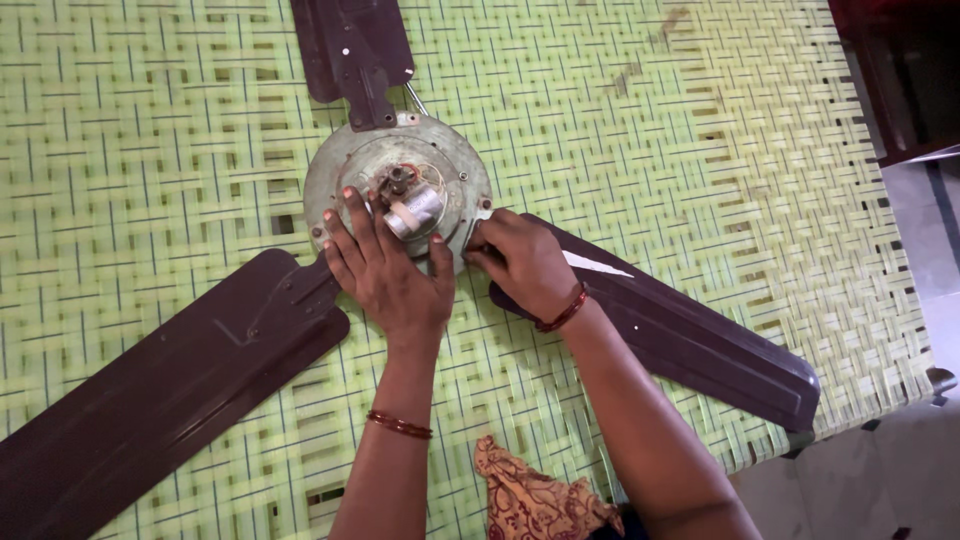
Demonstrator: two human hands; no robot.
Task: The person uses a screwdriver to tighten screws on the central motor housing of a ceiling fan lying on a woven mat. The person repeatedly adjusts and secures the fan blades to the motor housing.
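fan: dusty grey-green round metal ceiling fan motor housing [345, 170] is lying flat on the woven yellow-green strap bed surface [700, 130], upper-middle of view, w/ three dark brown metal fan blades fixed around it.
hub: small silver-white cylinder part [415, 208] is sitting at the housing centre, tilted, next to rusty fittings.
left hand: left hand [385, 265] is resting palm-down on the near edge of the housing, fingers spread fairly wide, fingertips touching the metal just beside the cylinder; not gripping anything that shows.
right hand: right hand [520, 258] is pressing at the housing's right rim, fingers curled narrow and bunched; whether they're pinching something small — can't tell, tips are hidden.
wrists: red bead bangle on left forearm [398, 425]; red bangle on right wrist [562, 312].
blades: long left blade [160, 390] is running toward the bottom-left corner; right blade [690, 340] is running out under the right hand toward the bed edge; top blade [350, 45] is going out of frame at the top.
cloth: orange-brown patterned fabric [535, 500] is showing at the bottom betw. the forearms.
floor: grey tiled floor [920, 230] is showing at the right past the bed edge.
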